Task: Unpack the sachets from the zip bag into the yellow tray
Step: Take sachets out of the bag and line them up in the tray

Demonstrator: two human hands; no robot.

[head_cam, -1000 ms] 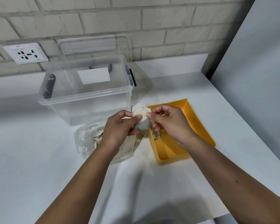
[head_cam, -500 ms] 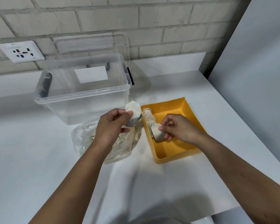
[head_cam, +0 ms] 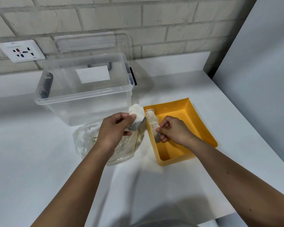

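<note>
My left hand (head_cam: pixel 115 128) grips a small stack of white sachets (head_cam: pixel 138 117) just above the clear zip bag (head_cam: pixel 105 145), which lies crumpled on the white counter with more sachets inside. My right hand (head_cam: pixel 172 131) is inside the yellow tray (head_cam: pixel 202 128) and pinches one white sachet (head_cam: pixel 157 136) at the near end of a row of sachets (head_cam: pixel 152 118) that stands along the tray's left wall.
A large clear plastic storage box (head_cam: pixel 82 95) stands behind the bag, its lid (head_cam: pixel 92 41) leaning on the brick wall. A wall socket (head_cam: pixel 20 50) is at the far left. A grey panel (head_cam: pixel 261 71) borders the counter on the right.
My right hand took a sachet from the stack in my left hand and lowered it into the tray, at the row's near end. My left hand stayed above the bag.
</note>
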